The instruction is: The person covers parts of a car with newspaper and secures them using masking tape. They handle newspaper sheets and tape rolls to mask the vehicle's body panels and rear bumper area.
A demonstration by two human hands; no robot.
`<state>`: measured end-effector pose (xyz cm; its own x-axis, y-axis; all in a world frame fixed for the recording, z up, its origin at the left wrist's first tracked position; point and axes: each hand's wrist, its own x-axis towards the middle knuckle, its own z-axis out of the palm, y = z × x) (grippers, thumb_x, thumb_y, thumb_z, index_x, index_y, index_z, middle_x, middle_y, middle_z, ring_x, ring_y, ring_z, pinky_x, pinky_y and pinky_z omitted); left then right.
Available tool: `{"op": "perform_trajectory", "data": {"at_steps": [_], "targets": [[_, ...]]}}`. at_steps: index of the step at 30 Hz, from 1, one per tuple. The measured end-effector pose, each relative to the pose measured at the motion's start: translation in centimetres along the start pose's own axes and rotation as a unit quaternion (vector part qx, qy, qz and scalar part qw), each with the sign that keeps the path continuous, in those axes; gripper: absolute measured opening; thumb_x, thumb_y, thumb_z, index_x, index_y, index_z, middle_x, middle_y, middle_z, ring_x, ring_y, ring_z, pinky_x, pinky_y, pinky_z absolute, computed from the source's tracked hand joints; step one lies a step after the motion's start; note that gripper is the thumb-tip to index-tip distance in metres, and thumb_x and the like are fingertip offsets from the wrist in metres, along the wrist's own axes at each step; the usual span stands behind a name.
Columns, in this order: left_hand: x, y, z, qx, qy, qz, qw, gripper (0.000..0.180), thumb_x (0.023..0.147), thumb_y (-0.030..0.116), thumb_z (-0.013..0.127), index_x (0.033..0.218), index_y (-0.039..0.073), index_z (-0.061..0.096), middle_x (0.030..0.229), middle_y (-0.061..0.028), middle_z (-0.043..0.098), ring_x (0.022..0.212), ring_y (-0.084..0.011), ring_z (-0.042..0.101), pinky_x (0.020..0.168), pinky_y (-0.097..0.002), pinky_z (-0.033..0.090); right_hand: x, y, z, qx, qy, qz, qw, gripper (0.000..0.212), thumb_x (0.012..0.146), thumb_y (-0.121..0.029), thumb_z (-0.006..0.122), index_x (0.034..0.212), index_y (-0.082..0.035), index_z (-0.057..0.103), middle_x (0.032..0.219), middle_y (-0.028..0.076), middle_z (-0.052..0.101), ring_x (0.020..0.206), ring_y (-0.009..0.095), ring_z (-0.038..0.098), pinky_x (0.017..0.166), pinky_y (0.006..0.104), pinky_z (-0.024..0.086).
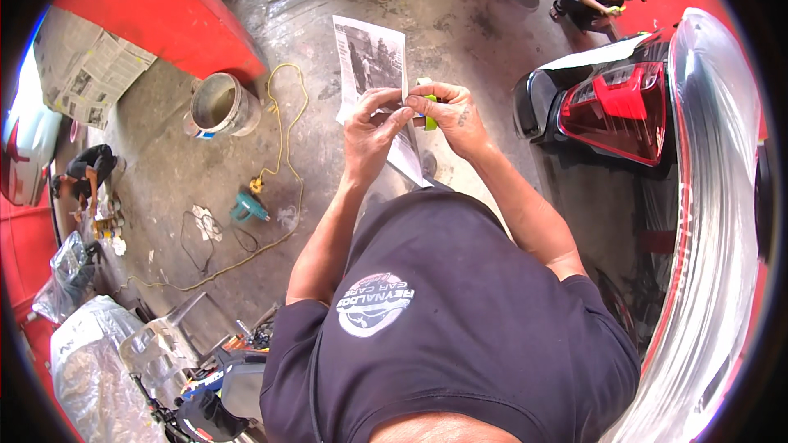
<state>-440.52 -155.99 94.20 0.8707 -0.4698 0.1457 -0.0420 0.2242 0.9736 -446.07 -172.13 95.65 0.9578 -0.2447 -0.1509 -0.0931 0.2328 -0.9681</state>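
Note:
In front of my chest, a printed newspaper sheet (373,57) is held up, folded or bent along its length. My left hand (373,131) is closed on its near part, thumb and fingertips pinching close to the right edge. My right hand (451,117) is closed too, holding a yellow-green roll of tape (430,115) that shows partly between its fingers. The right thumb and index tip meet at the sheet's right edge, almost touching the left fingertips. Whether a strip of tape lies on the paper there, I cannot make out.
To the right stands a car's tail light (616,111) beside plastic sheeting (714,197). On the floor at left are a bucket (223,107), a yellow cord (287,123) and a teal heat gun (249,207). People crouch at far left and far right; another stands ahead.

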Motion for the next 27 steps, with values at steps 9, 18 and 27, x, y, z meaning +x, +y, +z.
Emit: {"op": "perform_trajectory", "data": {"at_steps": [9,18,27], "targets": [[0.1,-1.1,0.4,-0.002,0.028,-0.007,1.0,0.02,0.094,0.01,0.071,0.111,-0.001,0.071,0.102,-0.0052,0.07,0.093,-0.0109,0.065,0.077,-0.0266,0.055,0.2,1.0,-0.4,-0.012,0.0,0.002,1.0,0.026,0.091,-0.015,0.075,0.11,0.002,0.073,0.097,0.008,0.074,0.088,0.014,0.07,0.076,0.0291,0.058],[0.2,-2.0,0.7,0.017,0.051,-0.001,0.999,0.02,0.094,0.014,0.071,0.105,-0.003,0.072,0.095,-0.0076,0.07,0.087,-0.0135,0.067,0.073,-0.0272,0.052,-0.4,0.6,0.0,-0.011,0.006,0.004,1.0,0.025,0.092,-0.017,0.074,0.108,0.002,0.073,0.094,0.006,0.073,0.085,0.012,0.069,0.074,0.0285,0.058],[0.5,-2.6,0.9,0.022,0.045,-0.003,0.999,0.02,0.094,0.014,0.07,0.104,-0.003,0.073,0.093,-0.0085,0.071,0.086,-0.0139,0.066,0.076,-0.0274,0.051,-0.5,1.3,-0.1,-0.064,0.046,-0.025,0.997,0.025,0.093,-0.018,0.074,0.107,0.003,0.072,0.092,0.006,0.072,0.081,0.012,0.067,0.073,0.0275,0.057]]}}
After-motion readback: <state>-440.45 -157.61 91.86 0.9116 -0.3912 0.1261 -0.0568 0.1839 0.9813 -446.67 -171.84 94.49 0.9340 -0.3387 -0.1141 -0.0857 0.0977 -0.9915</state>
